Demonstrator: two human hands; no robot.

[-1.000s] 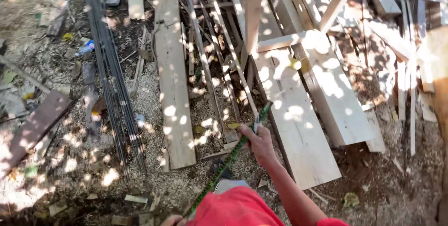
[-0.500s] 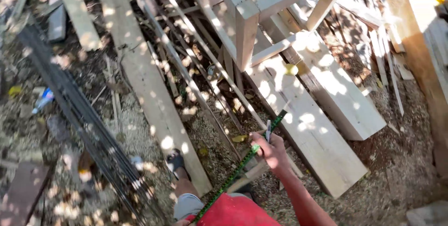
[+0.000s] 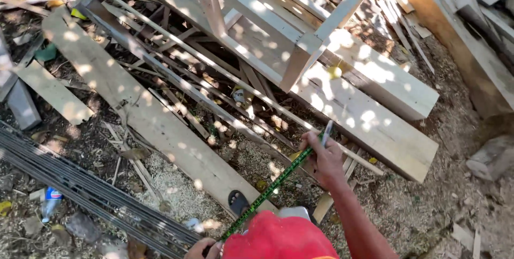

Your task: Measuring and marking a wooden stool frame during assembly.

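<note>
My right hand [image 3: 323, 158] pinches the far end of a green tape measure [image 3: 270, 188] and holds a pale marker [image 3: 326, 130] upright between its fingers. The tape runs diagonally down-left to my left hand [image 3: 202, 248], which grips its near end at the bottom edge, partly hidden. The tape is stretched just above a long thin wooden strip [image 3: 225, 77] lying across the scrap pile. Red cloth [image 3: 278, 237] of my own clothing covers the lower middle of the view. A dark sandal [image 3: 238, 203] rests on a long plank [image 3: 144, 114].
A pale wooden frame [image 3: 300, 50] stands over wide boards [image 3: 375, 125] ahead of my right hand. A bundle of steel rebar [image 3: 91, 189] lies at the left, with a plastic bottle [image 3: 51, 203] beside it. Offcuts, slats and sawdust cover the ground; a thick beam [image 3: 455, 39] lies at the right.
The view has swung right and closer, so the rebar and plank sit further left. My right hand stays on the tape's far end, with the marker now more upright.
</note>
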